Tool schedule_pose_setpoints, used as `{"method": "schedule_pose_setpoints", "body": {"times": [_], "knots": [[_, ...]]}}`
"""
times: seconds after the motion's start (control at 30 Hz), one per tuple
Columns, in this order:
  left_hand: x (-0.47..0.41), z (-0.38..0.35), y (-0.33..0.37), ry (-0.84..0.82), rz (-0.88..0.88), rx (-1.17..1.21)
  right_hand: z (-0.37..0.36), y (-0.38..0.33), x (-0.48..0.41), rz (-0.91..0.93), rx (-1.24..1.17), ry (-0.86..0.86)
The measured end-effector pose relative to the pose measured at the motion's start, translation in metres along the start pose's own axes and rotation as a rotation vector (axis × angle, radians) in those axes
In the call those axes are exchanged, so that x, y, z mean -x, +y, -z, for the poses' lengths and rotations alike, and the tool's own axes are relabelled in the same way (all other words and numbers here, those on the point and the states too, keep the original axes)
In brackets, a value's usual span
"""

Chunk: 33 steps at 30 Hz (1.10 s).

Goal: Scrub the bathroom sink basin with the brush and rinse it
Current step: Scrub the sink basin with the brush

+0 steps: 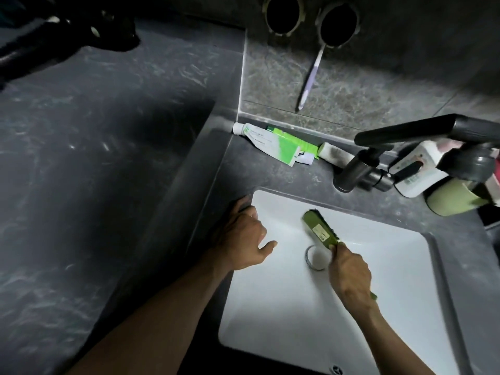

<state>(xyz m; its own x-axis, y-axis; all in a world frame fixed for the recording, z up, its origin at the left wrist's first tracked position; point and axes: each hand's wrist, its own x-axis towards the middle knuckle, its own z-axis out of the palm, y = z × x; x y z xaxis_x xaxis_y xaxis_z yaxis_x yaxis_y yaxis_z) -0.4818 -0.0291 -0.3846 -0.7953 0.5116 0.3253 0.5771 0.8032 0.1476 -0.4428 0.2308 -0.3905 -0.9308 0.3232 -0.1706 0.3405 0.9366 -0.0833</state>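
Observation:
A white rectangular sink basin is set into a dark grey counter. My right hand grips the handle of a green scrub brush, whose head lies against the basin's back slope just above the round drain. My left hand rests on the basin's left rim with the fingers spread over the counter edge and the thumb out over the white. A dark faucet with a long flat spout stands at the back right. No water is visibly running.
A green-and-white toothpaste tube and a white tube lie on the counter behind the basin. White bottles and a pale green cup crowd the right by the faucet. A purple toothbrush hangs from a wall holder. Dark tiled wall at left.

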Motion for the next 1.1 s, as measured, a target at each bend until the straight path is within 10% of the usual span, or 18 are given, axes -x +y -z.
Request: {"method": "schedule_pose_setpoints", "body": {"times": [0.17, 0.37, 0.53, 0.73, 0.93, 1.1], "knots": [[-0.001, 0.002, 0.001, -0.05, 0.025, -0.025, 0.0, -0.078, -0.018, 0.339, 0.081, 0.094], [-0.003, 0.0, -0.001, -0.064, 0.046, -0.033, 0.003, -0.016, -0.009, 0.096, 0.083, 0.035], [-0.002, 0.003, 0.001, -0.07, 0.044, -0.015, -0.003, -0.092, -0.021, 0.334, 0.107, 0.085], [-0.002, 0.0, 0.0, -0.092, 0.068, -0.002, 0.0, 0.015, -0.007, -0.086, 0.04, 0.052], [-0.002, 0.001, 0.0, -0.079, 0.071, 0.011, -0.001, -0.074, -0.026, 0.326, 0.111, 0.107], [-0.002, 0.001, 0.0, -0.061, 0.068, 0.013, 0.01, 0.005, -0.018, 0.044, 0.114, 0.115]]}}
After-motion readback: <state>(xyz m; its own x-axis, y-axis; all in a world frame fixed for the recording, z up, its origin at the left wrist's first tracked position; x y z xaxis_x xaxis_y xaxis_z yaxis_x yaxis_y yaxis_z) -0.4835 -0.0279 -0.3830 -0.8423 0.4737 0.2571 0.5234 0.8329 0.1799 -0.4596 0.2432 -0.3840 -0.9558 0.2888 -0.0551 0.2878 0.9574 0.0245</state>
